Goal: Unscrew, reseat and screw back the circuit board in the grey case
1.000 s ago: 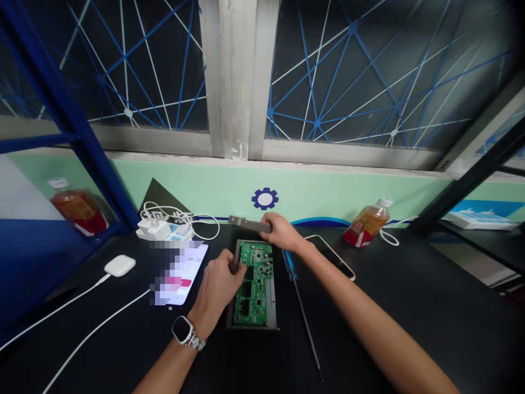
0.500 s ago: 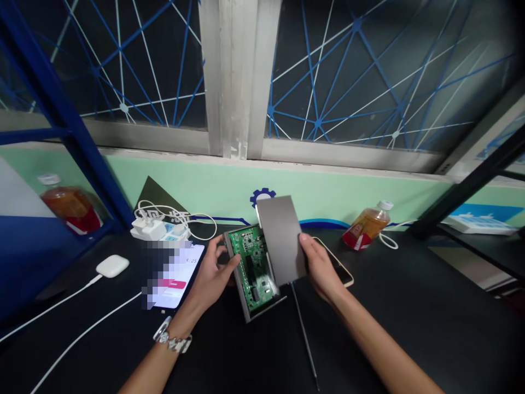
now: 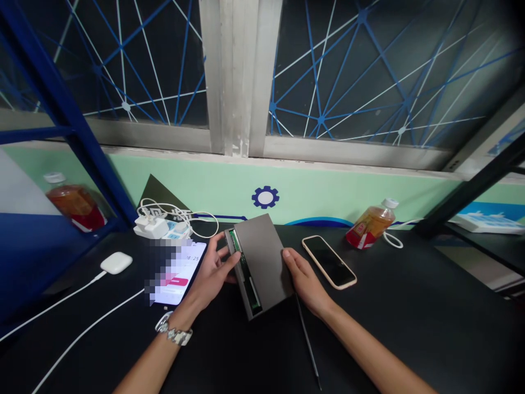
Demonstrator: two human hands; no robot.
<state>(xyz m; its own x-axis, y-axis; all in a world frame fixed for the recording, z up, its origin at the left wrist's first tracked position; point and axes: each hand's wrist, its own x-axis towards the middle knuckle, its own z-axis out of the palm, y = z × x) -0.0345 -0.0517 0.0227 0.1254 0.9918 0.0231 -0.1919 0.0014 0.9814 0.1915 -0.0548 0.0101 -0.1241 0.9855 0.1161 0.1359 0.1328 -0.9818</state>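
A grey metal case [image 3: 251, 311] is tilted above the black table, with a strip of green circuit board [image 3: 247, 273] showing along its left side. My left hand [image 3: 213, 264] grips the case's left edge, thumb on top. A flat grey cover [image 3: 264, 257] lies over most of the board, leaving a gap at the left. My right hand [image 3: 301, 273] holds the cover at its right edge, fingers partly hidden beneath. From below the right side of the case, a thin dark rod or cable [image 3: 307, 339] runs down toward the table's front.
A lit phone [image 3: 180, 273], a white earphone case [image 3: 116, 263] and a power strip with chargers [image 3: 164, 227] are at the left. On the right are a dark phone [image 3: 329, 261] and a drink bottle [image 3: 370, 225]. White cables cross the left side.
The cover has moved left and down over the circuit board, hiding most of it. My right hand has moved left with it, and the dark phone now shows fully. My left hand has barely moved.
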